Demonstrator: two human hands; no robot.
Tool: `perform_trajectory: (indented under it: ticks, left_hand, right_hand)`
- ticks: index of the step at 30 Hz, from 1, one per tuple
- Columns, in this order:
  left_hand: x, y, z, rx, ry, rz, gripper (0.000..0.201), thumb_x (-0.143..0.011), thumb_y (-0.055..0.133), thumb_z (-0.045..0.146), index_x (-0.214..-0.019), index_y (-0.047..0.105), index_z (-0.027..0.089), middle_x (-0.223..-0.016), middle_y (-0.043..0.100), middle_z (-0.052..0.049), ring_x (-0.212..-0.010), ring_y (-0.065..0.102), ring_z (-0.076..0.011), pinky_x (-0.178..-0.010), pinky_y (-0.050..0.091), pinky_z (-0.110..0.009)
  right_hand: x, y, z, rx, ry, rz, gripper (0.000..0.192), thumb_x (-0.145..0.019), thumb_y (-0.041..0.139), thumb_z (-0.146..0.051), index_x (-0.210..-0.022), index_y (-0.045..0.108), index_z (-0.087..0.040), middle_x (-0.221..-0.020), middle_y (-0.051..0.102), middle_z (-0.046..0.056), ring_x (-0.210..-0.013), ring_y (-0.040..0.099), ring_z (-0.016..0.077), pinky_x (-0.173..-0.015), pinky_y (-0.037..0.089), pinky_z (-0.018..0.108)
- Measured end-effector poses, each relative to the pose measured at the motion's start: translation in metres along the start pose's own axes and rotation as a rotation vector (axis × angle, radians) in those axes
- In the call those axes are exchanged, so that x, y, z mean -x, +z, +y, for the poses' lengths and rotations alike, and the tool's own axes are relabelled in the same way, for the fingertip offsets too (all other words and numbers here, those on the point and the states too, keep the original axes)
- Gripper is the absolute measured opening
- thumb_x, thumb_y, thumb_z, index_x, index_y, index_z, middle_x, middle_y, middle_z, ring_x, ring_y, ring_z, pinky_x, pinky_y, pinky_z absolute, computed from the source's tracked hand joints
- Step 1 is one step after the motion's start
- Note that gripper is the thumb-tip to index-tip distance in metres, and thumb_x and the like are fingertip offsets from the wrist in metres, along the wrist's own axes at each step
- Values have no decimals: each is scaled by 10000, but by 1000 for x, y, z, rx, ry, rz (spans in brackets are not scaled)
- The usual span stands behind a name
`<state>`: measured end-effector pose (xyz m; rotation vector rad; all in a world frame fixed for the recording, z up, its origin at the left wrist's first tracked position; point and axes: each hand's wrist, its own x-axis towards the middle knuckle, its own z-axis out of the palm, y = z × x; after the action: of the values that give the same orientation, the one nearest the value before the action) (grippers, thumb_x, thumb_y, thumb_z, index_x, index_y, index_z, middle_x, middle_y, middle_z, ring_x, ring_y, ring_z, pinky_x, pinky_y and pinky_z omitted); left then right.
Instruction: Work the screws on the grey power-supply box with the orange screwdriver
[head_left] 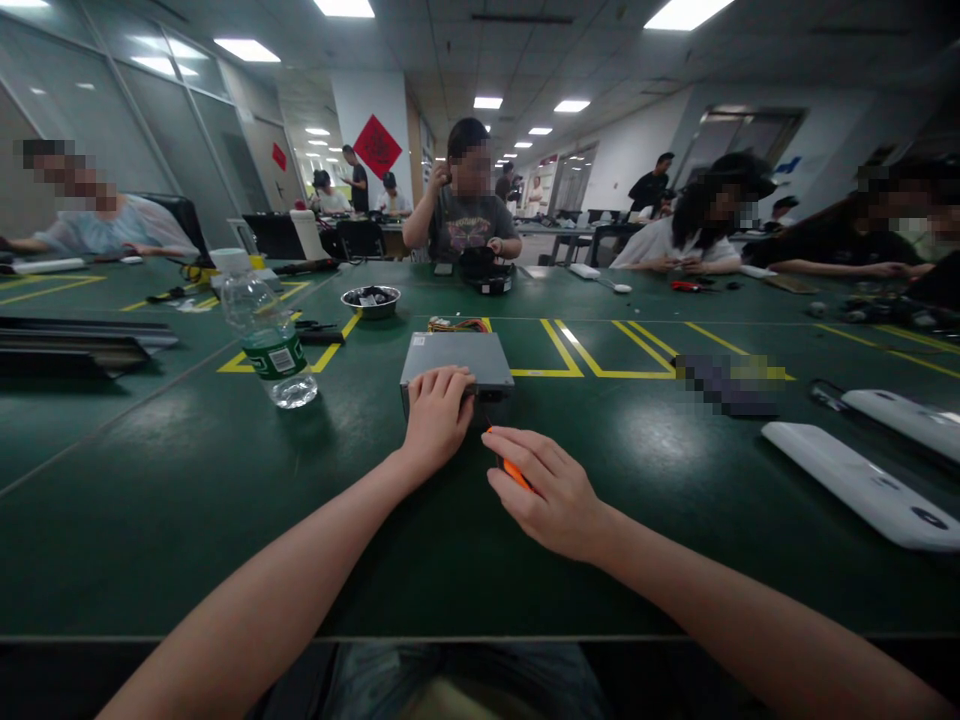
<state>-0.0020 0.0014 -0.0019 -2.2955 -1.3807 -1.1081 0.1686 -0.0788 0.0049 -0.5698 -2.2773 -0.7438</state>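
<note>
A grey metal computer power supply unit [469, 358] rests on the green table in front of me, its bundle of coloured cables [457, 325] at the far side. My left hand [437, 415] grips its near edge, fingers over the top and thumb against the front face. Just right of that, my right hand [546, 490] is closed around an orange-handled screwdriver [517, 474]. The dark shaft points up toward the unit's front face; whether the tip touches it I cannot tell. Most of the handle is hidden in my fingers.
A water bottle [274, 340] stands to the left, with a metal bowl [371, 300] of small parts behind it. Dark metal profiles [82, 345] lie far left. White elongated casings [862, 485] lie at right. Across the table sits a person [472, 220]; others work at both sides.
</note>
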Motion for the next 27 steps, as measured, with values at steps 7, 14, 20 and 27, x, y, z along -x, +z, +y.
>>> perform_trajectory:
  ticks: [7,14,20,27]
  left_hand:
    - [1,2,-1,3,-7,-8,200,-819,487,195,-1016,513,219,-1144,572,-43,-1082,467,-212,-902,307,-382]
    - [1,2,-2,-4,-2,-9,205,-818,498,200,-1022,512,220,-1149,570,-37,-1081,463,-208,-898,307,-380]
    - [1,2,-3,-8,-9,-4,197,-822,495,204,-1016,516,221,-1151,569,-37,-1079,465,-211,-895,308,-384]
    - [1,-1,-1,1,0,-3,189,-823,492,197,-1010,517,215,-1150,569,-42,-1077,467,-211,-894,308,-379]
  right_hand:
    - [4,3,8,22,21,34,220,-795,574,-187,-998,490,-213,-1104,590,107,-1076,549,192,-792,512,295]
    - [3,0,7,41,21,1,240,-785,536,-133,-1017,494,-176,-1173,543,173,-1129,512,214,-798,510,296]
    - [9,1,12,106,20,33,196,-805,565,-192,-993,518,-220,-1093,608,102,-1012,586,151,-730,509,213]
    - [7,0,13,29,59,11,153,-787,548,-168,-936,513,-165,-1153,552,162,-1078,549,216,-775,519,292]
